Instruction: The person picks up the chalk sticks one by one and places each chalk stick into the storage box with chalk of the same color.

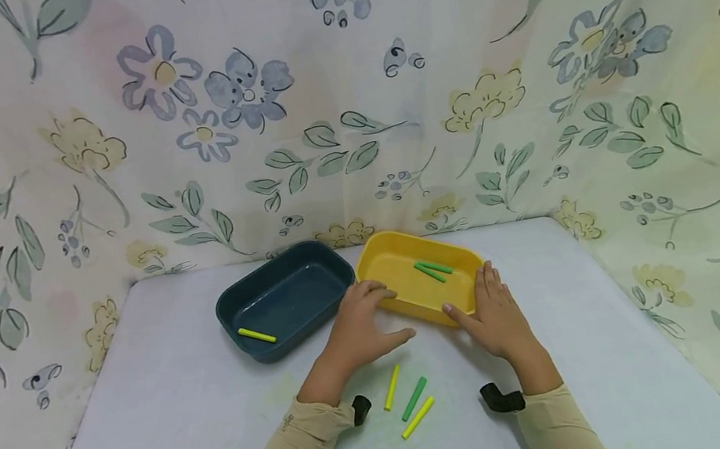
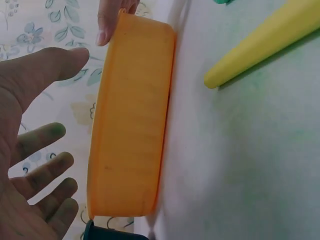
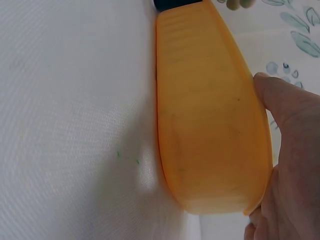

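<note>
A yellow tray [image 1: 405, 280] lies at the back of the table with two green sticks [image 1: 432, 269] in it. My left hand [image 1: 359, 328] is spread at its near left corner, thumb apart from the fingers and nothing in the palm. In the left wrist view those fingers stand clear of the tray's orange-looking wall [image 2: 130, 120]. My right hand [image 1: 497, 317] touches the tray's near right corner. Its thumb [image 3: 272, 92] meets the rim, while its straight fingers lie along the right end; their tips are partly hidden in the right wrist view.
A dark blue tray [image 1: 294, 343] adjoins the yellow one on the left and holds a yellow stick [image 1: 257, 335]. On the white table [image 1: 170, 415] between my forearms lie two more yellow sticks, one nearer [image 1: 418, 417], and a green stick [image 1: 414, 399]. Floral cloth [image 1: 337, 85] hangs behind.
</note>
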`<control>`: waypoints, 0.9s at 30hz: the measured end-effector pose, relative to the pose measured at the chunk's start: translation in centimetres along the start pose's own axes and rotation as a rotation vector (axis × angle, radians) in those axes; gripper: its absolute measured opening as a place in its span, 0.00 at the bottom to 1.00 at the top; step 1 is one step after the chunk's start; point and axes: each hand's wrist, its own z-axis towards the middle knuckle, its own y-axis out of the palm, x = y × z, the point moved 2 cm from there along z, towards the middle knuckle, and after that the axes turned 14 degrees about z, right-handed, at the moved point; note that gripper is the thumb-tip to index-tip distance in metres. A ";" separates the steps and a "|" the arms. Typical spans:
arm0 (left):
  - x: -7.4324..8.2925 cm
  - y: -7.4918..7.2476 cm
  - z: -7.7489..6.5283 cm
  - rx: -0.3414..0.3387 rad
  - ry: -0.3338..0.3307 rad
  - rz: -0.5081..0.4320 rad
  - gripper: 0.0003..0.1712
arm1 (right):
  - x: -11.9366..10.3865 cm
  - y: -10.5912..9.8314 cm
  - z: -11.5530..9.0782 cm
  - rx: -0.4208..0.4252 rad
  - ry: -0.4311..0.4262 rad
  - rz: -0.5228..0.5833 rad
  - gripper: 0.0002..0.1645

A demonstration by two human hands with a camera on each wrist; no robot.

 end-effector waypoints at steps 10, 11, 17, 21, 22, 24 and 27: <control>0.0 0.8 -2.8 -0.071 0.036 -0.078 0.40 | 0.0 0.0 -0.1 0.006 -0.010 -0.012 0.72; 0.0 1.0 -3.1 -0.089 0.042 -0.071 0.39 | -0.1 0.0 0.0 0.003 -0.009 -0.012 0.72; 0.2 1.2 -4.1 -0.194 0.066 -0.071 0.40 | -0.2 -0.1 0.0 -0.013 0.006 -0.005 0.72; 0.4 1.2 -4.5 -0.290 0.098 -0.050 0.42 | -0.2 -0.1 0.0 -0.006 0.004 -0.010 0.72; 0.4 1.3 -4.5 -0.314 0.110 -0.041 0.42 | -0.2 -0.1 0.0 -0.005 0.004 -0.012 0.72; 0.5 1.3 -4.6 -0.355 0.134 -0.036 0.43 | -0.2 0.0 0.0 -0.006 0.005 -0.013 0.72; 0.7 1.5 -4.8 -0.395 0.160 -0.030 0.42 | -0.2 0.0 0.0 -0.008 0.007 -0.010 0.72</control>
